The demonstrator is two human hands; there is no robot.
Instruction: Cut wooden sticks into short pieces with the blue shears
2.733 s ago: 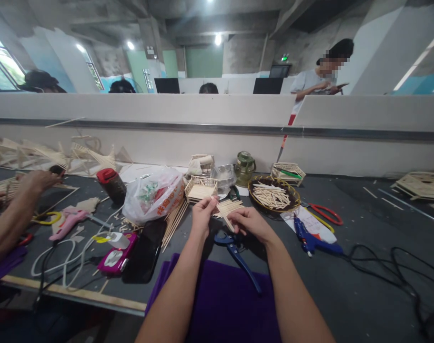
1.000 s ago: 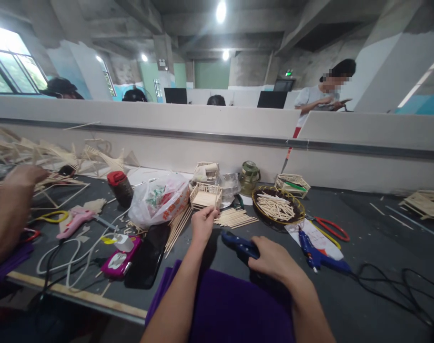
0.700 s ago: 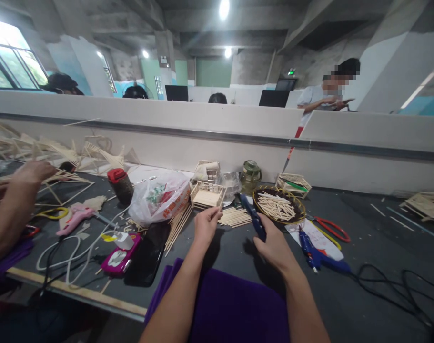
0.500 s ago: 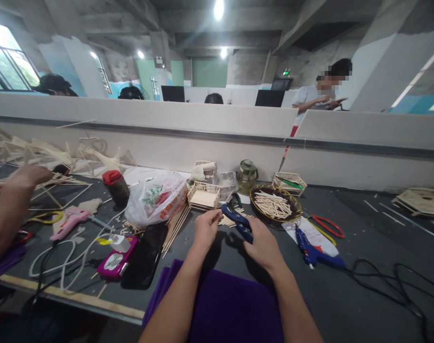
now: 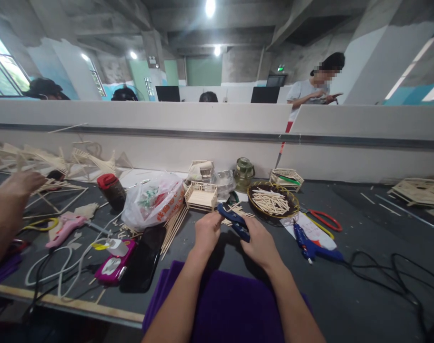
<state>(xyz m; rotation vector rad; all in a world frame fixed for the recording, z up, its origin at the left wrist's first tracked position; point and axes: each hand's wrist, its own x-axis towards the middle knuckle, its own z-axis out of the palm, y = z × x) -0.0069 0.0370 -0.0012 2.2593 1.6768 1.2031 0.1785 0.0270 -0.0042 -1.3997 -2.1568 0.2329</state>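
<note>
The right hand (image 5: 258,237) is wrapped around the handles of a blue cutter (image 5: 234,222), its fingers clamped on the tool, which slants up and to the left above the dark surface (image 5: 363,236). The left hand (image 5: 207,231) is close beside the cutter's head, its fingers drawn together in a pinch; whether anything thin lies between them is too hidden to tell. Just behind the cutter, and partly covered by it, a flat spread of loose sticks (image 5: 241,209) rests on the surface

To the right of that spread, a round woven basket (image 5: 293,202) with a yellow rim holds a heap of short pale sticks (image 5: 272,201). A small railed wooden model (image 5: 201,196) stands behind the left hand, and a bundle of long sticks (image 5: 174,231) lies to that hand's left, between a white plastic bag (image 5: 154,201) and a black phone (image 5: 143,262). A green jar (image 5: 244,174) stands upright near the basket. Further right are red-handled scissors (image 5: 324,220) and a blue glue gun (image 5: 315,247) with its dark cable. Purple cloth (image 5: 238,305) shows below the forearms. At the far left edge, a co-worker's hand (image 5: 22,183) is over a wooden stick frame (image 5: 59,197)
</note>
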